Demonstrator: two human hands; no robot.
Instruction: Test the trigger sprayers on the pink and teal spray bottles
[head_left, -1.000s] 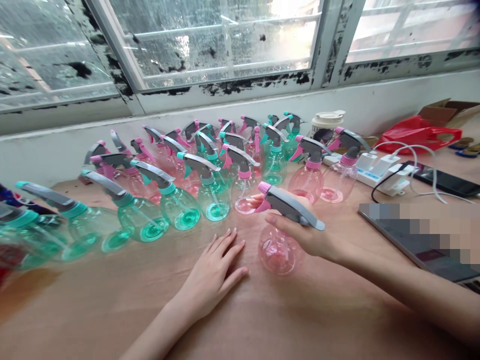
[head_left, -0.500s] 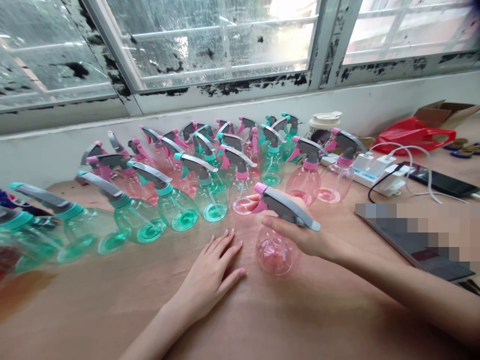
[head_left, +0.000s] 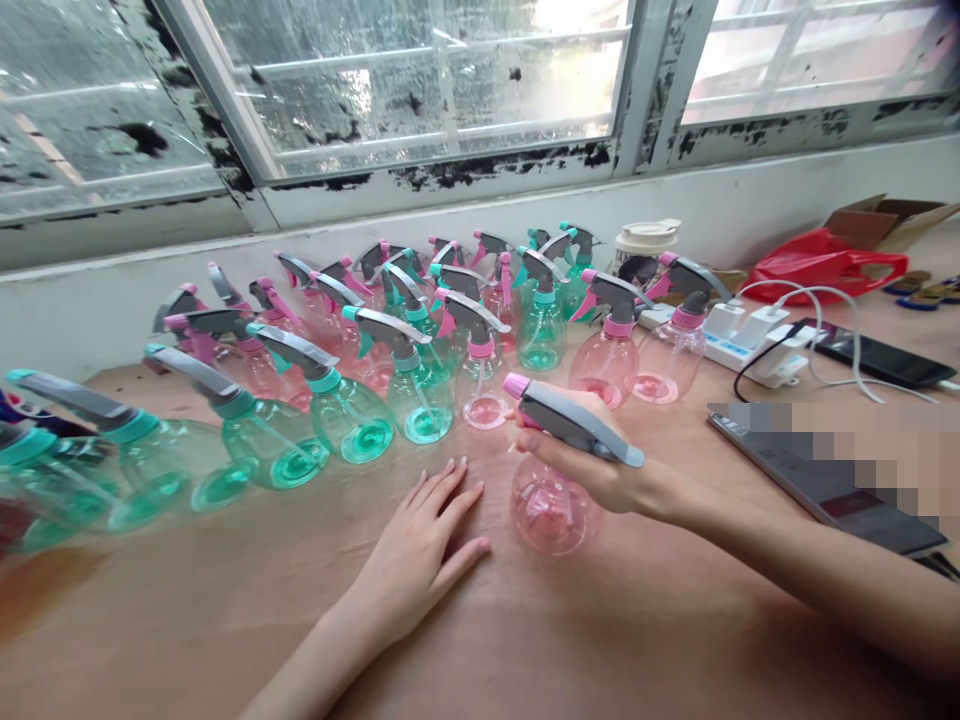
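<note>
My right hand [head_left: 592, 455] is wrapped round the neck and trigger of a clear pink spray bottle [head_left: 553, 515]. Its grey head with a pink nozzle points left and away from me, and my fingers cover most of the trigger. The bottle's round base appears to rest on the table. My left hand [head_left: 427, 535] lies flat on the wooden tabletop [head_left: 480, 650] to the left of this bottle, fingers spread, holding nothing. Just beyond my hands stand a green spray bottle [head_left: 420, 400] and another pink spray bottle [head_left: 484, 385].
Several more green and pink spray bottles [head_left: 352, 425] line the table toward the window wall. At the right are a power strip [head_left: 750, 345] with white cables, a black phone [head_left: 874, 355], a dark flat device [head_left: 795, 465], a lidded cup [head_left: 646, 240] and a red plastic bag [head_left: 825, 268].
My right fingers have closed in on the trigger, which showed before and is now mostly covered. The bottle's head has shifted slightly. My left hand has stayed in place.
</note>
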